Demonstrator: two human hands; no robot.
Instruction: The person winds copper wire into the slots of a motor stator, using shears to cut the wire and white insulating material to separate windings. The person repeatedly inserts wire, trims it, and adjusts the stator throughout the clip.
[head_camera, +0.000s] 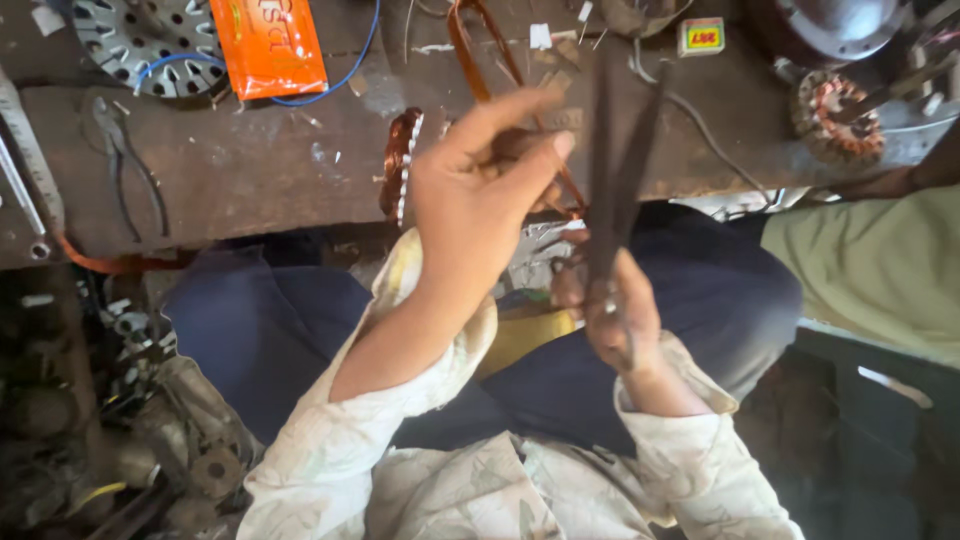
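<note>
Left to right: dark metal pliers lay on the worn wooden workbench, beside a flat orange plastic packet. The left hand was raised before the bench edge, its fingers pinching a loop of copper-coloured winding wire. The right hand, lower over the lap, clenched 1 pair of long dark scissors, blades pointing upward.

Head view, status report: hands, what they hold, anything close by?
Left hand pinching copper wire loop. Right hand shut on dark scissors, blades up. Copper coil at the workbench edge, beside the left hand.
</note>
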